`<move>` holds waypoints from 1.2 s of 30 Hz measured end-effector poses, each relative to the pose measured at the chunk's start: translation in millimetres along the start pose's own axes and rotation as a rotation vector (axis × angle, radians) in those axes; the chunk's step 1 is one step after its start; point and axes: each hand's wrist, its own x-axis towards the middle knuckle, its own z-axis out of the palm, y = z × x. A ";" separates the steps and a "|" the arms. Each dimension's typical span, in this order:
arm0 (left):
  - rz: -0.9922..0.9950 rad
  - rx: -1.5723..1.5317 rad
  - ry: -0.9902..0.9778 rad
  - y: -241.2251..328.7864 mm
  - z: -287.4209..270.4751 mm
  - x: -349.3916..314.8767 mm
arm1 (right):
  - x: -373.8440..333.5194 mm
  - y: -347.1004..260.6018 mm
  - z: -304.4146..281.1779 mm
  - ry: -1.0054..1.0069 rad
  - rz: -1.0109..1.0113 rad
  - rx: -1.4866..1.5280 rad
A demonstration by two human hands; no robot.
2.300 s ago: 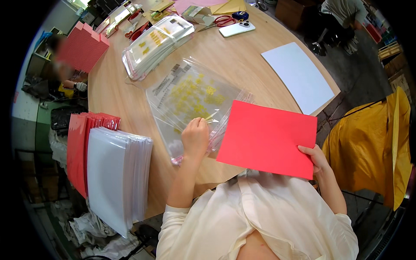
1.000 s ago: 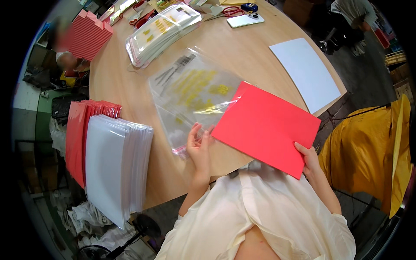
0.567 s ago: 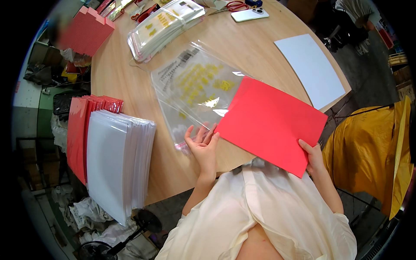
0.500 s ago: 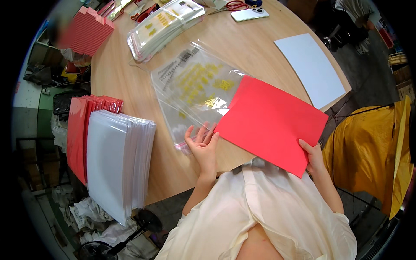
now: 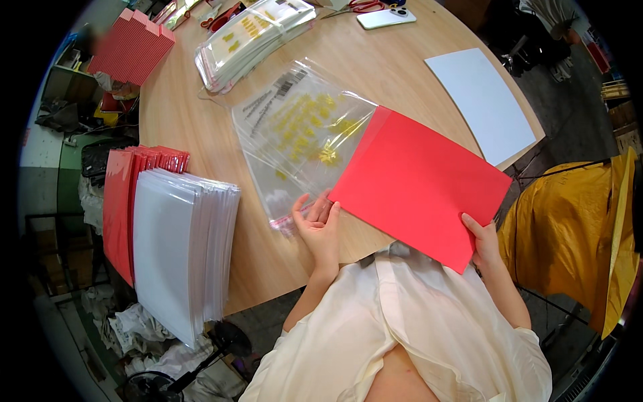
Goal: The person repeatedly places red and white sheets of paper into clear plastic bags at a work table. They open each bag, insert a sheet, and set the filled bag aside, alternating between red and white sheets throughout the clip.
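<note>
A flat red card (image 5: 423,187) slants across the table's near edge, with my right hand (image 5: 485,240) closed on its near right edge, thumb on top. Its far left edge meets the mouth of a clear plastic bag (image 5: 284,161) with yellow print, and a paler strip there looks covered by the film. My left hand (image 5: 319,228) is at the card's left corner, thumb and forefinger pinching the bag's edge there, the other fingers raised and curled. Whether the left hand also grips the card's corner, I cannot tell.
Banded printed bags (image 5: 254,43) lie farther off on the wooden table (image 5: 201,127). On the left stand wrapped white packs (image 5: 164,248) and red packs (image 5: 118,214). A pale board (image 5: 482,104), a phone (image 5: 386,19) and red-handled scissors (image 5: 365,7) lie on the far and right side.
The red card has shifted slightly away and to the right, and a paler strip now shows along its far left edge. My left hand has moved slightly right.
</note>
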 end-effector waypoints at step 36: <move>-0.033 -0.116 -0.169 -15.8 10.2 17.6 | 11.9 -17.8 3.2 -0.089 0.018 -0.006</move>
